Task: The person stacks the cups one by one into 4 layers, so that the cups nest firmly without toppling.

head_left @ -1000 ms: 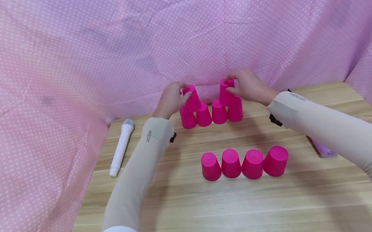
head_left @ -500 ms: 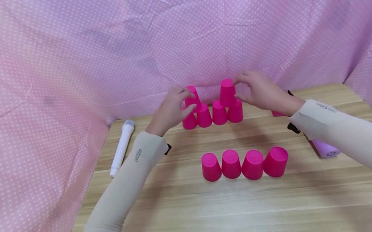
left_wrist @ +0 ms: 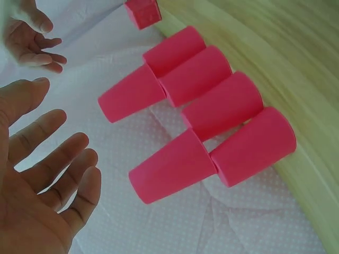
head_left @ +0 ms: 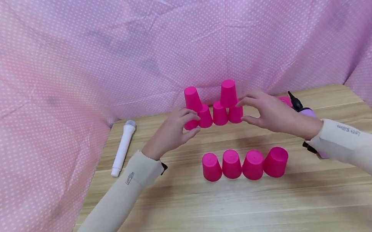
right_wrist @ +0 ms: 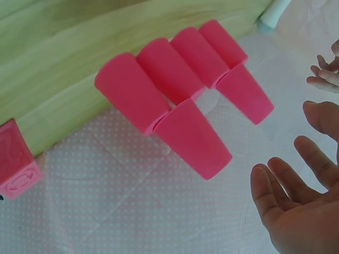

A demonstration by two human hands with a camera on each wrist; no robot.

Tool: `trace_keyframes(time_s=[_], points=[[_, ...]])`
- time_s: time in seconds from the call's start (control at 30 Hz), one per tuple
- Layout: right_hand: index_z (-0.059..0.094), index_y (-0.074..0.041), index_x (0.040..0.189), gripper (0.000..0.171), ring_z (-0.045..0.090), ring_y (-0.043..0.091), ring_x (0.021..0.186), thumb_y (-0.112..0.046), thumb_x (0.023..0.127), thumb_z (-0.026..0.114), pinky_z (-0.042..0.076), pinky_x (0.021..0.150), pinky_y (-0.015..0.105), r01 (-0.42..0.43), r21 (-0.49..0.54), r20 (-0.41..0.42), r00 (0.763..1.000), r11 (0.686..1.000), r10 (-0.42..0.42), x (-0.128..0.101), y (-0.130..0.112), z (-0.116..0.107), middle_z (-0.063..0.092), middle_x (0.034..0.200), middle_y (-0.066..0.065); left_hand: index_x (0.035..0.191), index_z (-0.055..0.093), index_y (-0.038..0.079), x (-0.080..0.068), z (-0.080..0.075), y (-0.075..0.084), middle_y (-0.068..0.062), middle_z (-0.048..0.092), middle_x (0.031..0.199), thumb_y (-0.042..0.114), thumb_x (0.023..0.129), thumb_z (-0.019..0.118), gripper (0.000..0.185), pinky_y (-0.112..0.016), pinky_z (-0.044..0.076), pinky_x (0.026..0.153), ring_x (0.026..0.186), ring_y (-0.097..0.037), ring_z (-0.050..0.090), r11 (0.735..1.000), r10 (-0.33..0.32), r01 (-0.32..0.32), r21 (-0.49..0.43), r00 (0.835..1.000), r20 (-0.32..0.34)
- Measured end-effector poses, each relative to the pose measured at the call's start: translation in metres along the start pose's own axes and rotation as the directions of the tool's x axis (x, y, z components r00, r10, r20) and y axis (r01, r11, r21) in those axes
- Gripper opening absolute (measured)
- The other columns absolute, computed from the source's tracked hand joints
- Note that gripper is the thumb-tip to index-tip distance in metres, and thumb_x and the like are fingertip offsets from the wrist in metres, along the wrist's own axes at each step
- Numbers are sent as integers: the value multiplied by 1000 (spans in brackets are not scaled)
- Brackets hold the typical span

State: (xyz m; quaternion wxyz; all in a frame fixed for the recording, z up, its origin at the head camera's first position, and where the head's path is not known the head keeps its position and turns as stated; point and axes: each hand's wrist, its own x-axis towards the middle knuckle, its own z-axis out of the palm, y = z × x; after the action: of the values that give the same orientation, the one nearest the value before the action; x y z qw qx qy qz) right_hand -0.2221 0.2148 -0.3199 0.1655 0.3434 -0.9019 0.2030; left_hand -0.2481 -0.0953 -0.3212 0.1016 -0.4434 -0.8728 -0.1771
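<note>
Both hands drawn back off the upper cups, fingers spread, holding nothing.
Left hand [head_left: 174, 132] and right hand [head_left: 269, 115] flank the far stack [head_left: 212, 103]; near row [head_left: 245, 164] lies between the wrists.

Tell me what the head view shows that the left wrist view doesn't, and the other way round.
Only the head view shows the near row of four cups, the white microphone at the table's left, the purple bottle behind the right wrist, and both sleeves. Only the left wrist view shows the left hand from the palm side, fingers spread and holding nothing, plus a pink block near the cloth. Both show the far stack of four cups with two on top, both hands apart from it, the right hand open, the wooden table and dotted backdrop.
</note>
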Motion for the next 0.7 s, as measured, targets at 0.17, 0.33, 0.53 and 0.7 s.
trace_keyframes(time_s=[0.17, 0.33, 0.53, 0.7], points=[[64, -6, 107, 37, 55, 28, 105, -15, 75, 80, 49, 86, 44, 56, 23, 50, 997, 998, -57, -10, -10, 8, 58, 113, 11, 109, 66, 6, -10, 7, 9, -6, 59, 113, 21, 81, 76, 34, -32, 42, 93, 108, -20, 51, 999, 50, -51, 0, 998, 38], [65, -8, 106, 38, 57, 26, 103, -22, 75, 82, 51, 83, 40, 109, 41, 140, 984, 993, -114, -21, -25, 20, 58, 113, 10, 109, 67, 9, -25, 19, 18, -4, 60, 112, 27, 82, 75, 34, -30, 44, 89, 105, -19, 52, 997, 74, -75, 4, 991, 112], [67, -14, 109, 40, 56, 22, 105, -27, 74, 82, 52, 82, 36, 103, 41, 257, 960, 994, -110, -32, -38, 33, 58, 115, 5, 114, 65, 13, -39, 30, 26, 0, 59, 113, 36, 83, 73, 40, -29, 44, 93, 107, -15, 53, 999, 49, -46, -18, 974, 222], [66, -13, 113, 43, 55, 22, 106, -28, 76, 81, 52, 83, 36, 66, 78, 344, 935, 995, -89, -36, -44, 41, 57, 115, 4, 116, 64, 13, -45, 37, 30, 2, 59, 112, 35, 81, 75, 43, -26, 43, 91, 105, -12, 51, 999, 29, -19, -43, 967, 252]])
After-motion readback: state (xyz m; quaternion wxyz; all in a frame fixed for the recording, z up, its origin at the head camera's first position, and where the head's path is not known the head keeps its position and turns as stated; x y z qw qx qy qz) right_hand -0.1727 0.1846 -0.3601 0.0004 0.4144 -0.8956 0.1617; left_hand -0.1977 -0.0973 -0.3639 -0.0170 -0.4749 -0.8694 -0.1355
